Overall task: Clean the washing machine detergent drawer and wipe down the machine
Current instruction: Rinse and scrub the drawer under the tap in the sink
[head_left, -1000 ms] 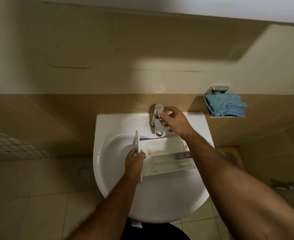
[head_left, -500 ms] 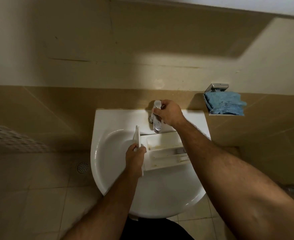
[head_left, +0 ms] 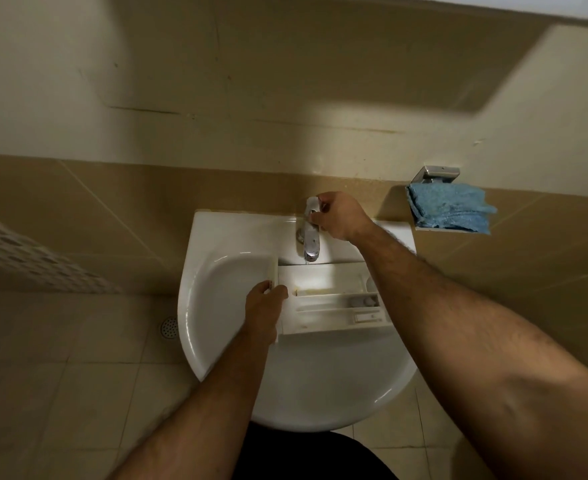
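Note:
The white detergent drawer (head_left: 330, 297) lies across the white sink basin (head_left: 216, 341), its open compartments facing up under the chrome tap (head_left: 310, 244). My left hand (head_left: 265, 308) grips the drawer's front panel at its left end. My right hand (head_left: 339, 216) is closed around the tap's lever at the back of the sink. A thin stream of water seems to fall from the spout onto the drawer. Yellowish residue shows in the drawer's middle compartment.
A blue cloth (head_left: 450, 211) lies on a small metal wall shelf right of the sink. A round floor drain (head_left: 168, 328) sits in the tiled floor on the left. A white perforated basket (head_left: 26, 258) stands at the far left.
My right hand has closed on the tap lever and lifted it. The drawer stays under the spout in my left hand. The camera has tilted slightly.

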### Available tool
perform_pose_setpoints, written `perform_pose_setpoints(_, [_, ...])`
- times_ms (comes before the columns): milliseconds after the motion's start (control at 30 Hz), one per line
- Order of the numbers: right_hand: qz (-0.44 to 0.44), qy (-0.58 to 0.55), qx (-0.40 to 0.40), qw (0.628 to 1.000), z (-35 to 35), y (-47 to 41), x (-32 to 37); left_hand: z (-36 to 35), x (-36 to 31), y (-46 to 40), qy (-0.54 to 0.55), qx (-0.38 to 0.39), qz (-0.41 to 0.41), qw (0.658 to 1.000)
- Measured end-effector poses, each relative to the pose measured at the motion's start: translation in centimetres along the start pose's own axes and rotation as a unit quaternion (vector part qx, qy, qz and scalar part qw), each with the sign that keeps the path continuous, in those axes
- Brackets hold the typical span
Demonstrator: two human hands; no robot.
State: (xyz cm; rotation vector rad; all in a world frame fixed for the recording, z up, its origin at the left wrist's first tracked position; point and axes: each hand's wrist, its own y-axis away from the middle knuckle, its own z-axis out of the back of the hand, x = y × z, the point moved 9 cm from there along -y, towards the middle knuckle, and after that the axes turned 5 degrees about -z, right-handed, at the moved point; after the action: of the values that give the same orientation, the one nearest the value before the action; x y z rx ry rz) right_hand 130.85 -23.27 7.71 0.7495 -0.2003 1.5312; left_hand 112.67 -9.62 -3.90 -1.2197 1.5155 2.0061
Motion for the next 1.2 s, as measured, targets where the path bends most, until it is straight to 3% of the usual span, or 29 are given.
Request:
perform_pose_setpoints(567, [0.023, 0.017, 0.036, 0.999, -0.5, -1.1, -0.8, -0.1, 0.1, 0.2, -0.011, 0.012, 0.015, 1.000])
perform_pose_setpoints(700, [-0.003, -0.116, 0.015, 0.993, -0.9, 0.5, -2.1, 0.1, 0.2, 0.4, -0.016, 0.015, 0.015, 1.000])
perform_pose_setpoints(767, [-0.083, -0.286, -0.056, 0.953, -1.0, 2.4, -5.0, 0.3, 0.2, 0.3, -0.016, 0.015, 0.017, 1.000])
perform_pose_setpoints(800, [-0.139, -0.388, -0.060, 0.909, -2.2, 3.5, -6.8, 0.3, 0.1, 0.3, -0.014, 0.018, 0.018, 1.000])
perform_pose_setpoints(867, [-0.212, -0.519, 0.033, 0.827, -6.4, 5.8, -8.2, 0.3, 0.0, 0.4, -0.010, 0.026, 0.017, 0.999])
perform_pose_setpoints(933, [-0.252, -0.556, 0.113, 0.784, -9.7, 7.4, -8.2, 0.0, 0.0, 0.6, -0.011, 0.036, 0.016, 0.999])
perform_pose_setpoints(1067, [-0.273, -0.660, 0.122, 0.689, -11.9, 7.5, -7.1, -0.5, 0.3, 0.8, 0.006, 0.050, 0.011, 0.999])
perform_pose_setpoints(1133, [-0.255, -0.672, 0.153, 0.678, -12.4, 7.4, -5.9, -0.4, 0.6, 0.6, 0.021, 0.051, 0.011, 0.998])
perform_pose_setpoints(1200, [-0.241, -0.626, 0.198, 0.715, -13.0, 7.6, -4.7, -0.3, 1.0, 0.3, 0.026, 0.054, 0.014, 0.998])
